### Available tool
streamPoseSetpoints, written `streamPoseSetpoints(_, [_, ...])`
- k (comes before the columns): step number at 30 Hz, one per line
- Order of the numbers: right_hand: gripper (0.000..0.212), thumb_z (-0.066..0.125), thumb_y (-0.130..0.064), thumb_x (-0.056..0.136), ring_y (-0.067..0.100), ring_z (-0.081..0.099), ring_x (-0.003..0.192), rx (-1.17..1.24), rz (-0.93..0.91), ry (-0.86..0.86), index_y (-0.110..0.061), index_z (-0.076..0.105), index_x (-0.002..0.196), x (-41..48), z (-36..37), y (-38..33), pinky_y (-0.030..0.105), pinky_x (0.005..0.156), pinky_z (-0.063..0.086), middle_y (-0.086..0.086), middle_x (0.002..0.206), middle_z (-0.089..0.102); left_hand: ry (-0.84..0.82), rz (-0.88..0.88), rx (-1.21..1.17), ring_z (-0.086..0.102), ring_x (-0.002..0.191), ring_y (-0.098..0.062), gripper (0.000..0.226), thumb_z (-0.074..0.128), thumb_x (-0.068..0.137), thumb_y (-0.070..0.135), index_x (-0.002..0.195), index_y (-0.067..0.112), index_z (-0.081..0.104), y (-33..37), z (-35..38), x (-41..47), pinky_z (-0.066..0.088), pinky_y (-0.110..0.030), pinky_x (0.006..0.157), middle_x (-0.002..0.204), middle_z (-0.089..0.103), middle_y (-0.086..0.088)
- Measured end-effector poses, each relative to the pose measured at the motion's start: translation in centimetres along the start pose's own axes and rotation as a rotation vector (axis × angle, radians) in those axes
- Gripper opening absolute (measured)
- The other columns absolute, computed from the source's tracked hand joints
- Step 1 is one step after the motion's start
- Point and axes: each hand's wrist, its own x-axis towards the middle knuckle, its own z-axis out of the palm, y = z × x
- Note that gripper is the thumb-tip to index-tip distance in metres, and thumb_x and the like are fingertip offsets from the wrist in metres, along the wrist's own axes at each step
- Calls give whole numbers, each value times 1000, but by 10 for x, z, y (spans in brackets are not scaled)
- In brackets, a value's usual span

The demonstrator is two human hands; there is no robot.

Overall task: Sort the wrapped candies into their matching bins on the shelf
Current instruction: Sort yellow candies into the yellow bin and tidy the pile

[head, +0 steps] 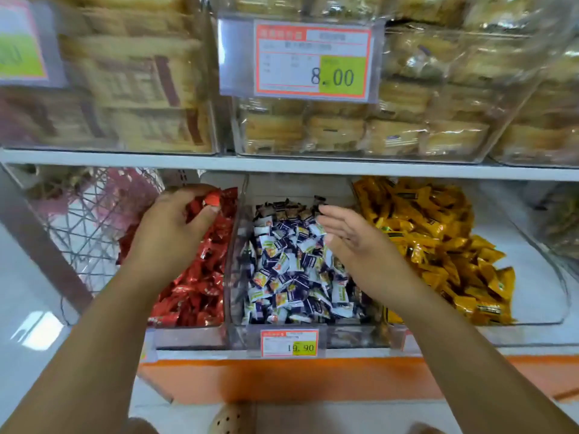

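A white shelf [282, 166] fills the view. On its upper level stand clear tubs of wrapped pastries [344, 130]. Below it, three clear bins sit side by side.

The right bin [532, 333] holds yellow candies [438, 233] in glossy pillow-shaped wrappers with dark print, heaped towards its left side. The middle bin [344, 336] is packed with small blue-and-white candies [291, 270], some showing an orange and yellow patch. The left bin [188, 336] holds red candies [194, 292] in shiny, crinkled foil. A pink wire basket [84, 220] stands just beside the left bin.

The left hand [175, 227] reaches over the back of the left bin, fingers curled. It pinches a bright red wrapped candy [212, 199] between thumb and fingertips, just above the red heap. The right hand [354, 242] hovers over the right side of the middle bin, palm turned inward. Its fingers are straight and together, and they hold nothing.

A large price tag [313, 61] reading 8.00 hangs on the pastry tubs. A smaller tag [289, 343] reading 19.90 sits on the middle bin's front.
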Motion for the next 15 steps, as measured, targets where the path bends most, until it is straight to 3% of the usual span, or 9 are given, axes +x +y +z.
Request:
streamPoseSetpoints(1, [39,44,-26,100,8,51,123,18,-15,31,-31,41,138,3,3,-1,13,95,44,-15,135,52,18,-10,22,56,103,-21,29,62,90,29,118,20,65,-13,-6,4,40,-29,88,113,61,-4])
streamPoseSetpoints(2, [36,44,-28,99,4,51,122,29,-21,66,-31,43,136,4,4,-1,8,93,42,-14,133,54,31,-14,39,55,108,-24,30,62,90,27,119,18,64,-23,-9,8,39,-30,91,117,60,-7])
streamPoseSetpoints(5, [24,45,-37,96,5,59,113,104,-74,164,-40,51,118,4,4,3,33,100,46,-12,120,63,37,-2,125,51,115,-29,34,63,90,21,124,15,62,-44,-11,14,36,-29,96,122,58,-14])
streamPoseSetpoints(7, [22,47,-39,92,8,63,107,137,-116,187,-41,53,113,1,5,3,41,98,49,-9,114,66,-29,12,160,44,125,-31,44,64,90,22,133,19,56,-56,-6,15,31,-35,108,132,54,-14])
streamPoseSetpoints(10, [18,46,-31,95,6,65,102,135,-134,230,-39,55,108,-1,4,-1,32,93,52,-8,109,67,-166,37,154,20,143,-27,59,62,91,27,145,29,37,-64,-2,14,16,-40,118,153,32,-5])
streamPoseSetpoints(15, [24,44,-17,100,7,65,99,114,-101,337,-36,58,106,-15,-20,3,26,89,53,-6,108,67,-355,28,285,-9,147,-20,57,44,96,47,147,44,20,-66,13,13,-3,-44,119,160,4,8])
